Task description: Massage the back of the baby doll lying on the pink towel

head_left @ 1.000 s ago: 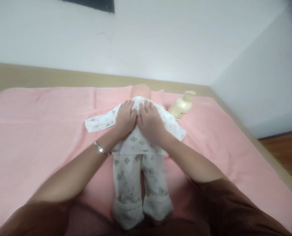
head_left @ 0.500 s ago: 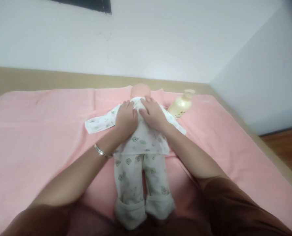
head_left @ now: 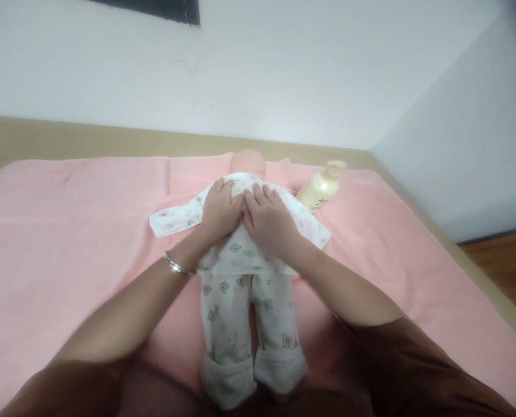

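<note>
A baby doll lies stretched out with its bald head away from me, its back apparently uppermost. It wears a white printed top and matching trousers with turned-up cuffs. On the left of the upper back, my left hand rests flat, fingers extended and a silver bangle on the wrist. My right hand lies flat on the right of the back, fingers stretched out. Both thumbs come close together at the middle. The doll's sleeves spread out to either side.
A pink cloth covers the tan surface under the doll. To the right of its head, a pale yellow pump bottle lies tilted on the cloth. A white wall rises behind, and a brown floor shows at far right.
My right hand has slid down the doll's back, toward me, and slightly inward. My left hand has shifted only a little, staying on the back.
</note>
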The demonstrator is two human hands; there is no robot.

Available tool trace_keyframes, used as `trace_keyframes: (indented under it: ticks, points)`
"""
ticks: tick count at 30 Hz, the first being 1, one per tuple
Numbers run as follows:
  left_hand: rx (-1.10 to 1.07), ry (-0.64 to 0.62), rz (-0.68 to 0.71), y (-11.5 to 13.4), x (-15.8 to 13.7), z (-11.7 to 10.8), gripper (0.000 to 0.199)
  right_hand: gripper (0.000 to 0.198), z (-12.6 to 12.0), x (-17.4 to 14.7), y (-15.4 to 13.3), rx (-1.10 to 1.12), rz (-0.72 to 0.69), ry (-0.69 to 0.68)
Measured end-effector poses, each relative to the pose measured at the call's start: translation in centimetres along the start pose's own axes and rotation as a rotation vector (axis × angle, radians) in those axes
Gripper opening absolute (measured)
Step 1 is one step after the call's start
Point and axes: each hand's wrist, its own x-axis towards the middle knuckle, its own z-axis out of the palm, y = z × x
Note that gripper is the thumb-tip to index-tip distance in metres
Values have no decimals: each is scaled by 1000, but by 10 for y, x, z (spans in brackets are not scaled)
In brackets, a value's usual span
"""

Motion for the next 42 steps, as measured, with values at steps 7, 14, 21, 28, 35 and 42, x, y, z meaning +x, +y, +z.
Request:
trace_keyframes:
  ticks: [7, 14, 21, 28, 35, 42]
  points:
    - [22, 58, 21, 24, -21, 3, 53, 51, 2, 24, 30, 151, 72, -107]
    - [-127, 6, -102, 41, -34, 2, 53, 48, 13, 34, 43, 154, 138, -41]
    - [-166, 88, -141, 4, 3, 8, 42, 56, 8, 1, 4, -57, 58, 72]
    - [30, 56, 8, 23, -17, 5, 53, 46, 8, 27, 27, 92, 117, -50]
    - [54, -9, 83, 36, -32, 3, 53, 44, 11, 35, 38, 56, 128, -38]
    - [117, -30, 42, -1, 4, 4, 56, 52, 3, -2, -6, -100, 9, 37]
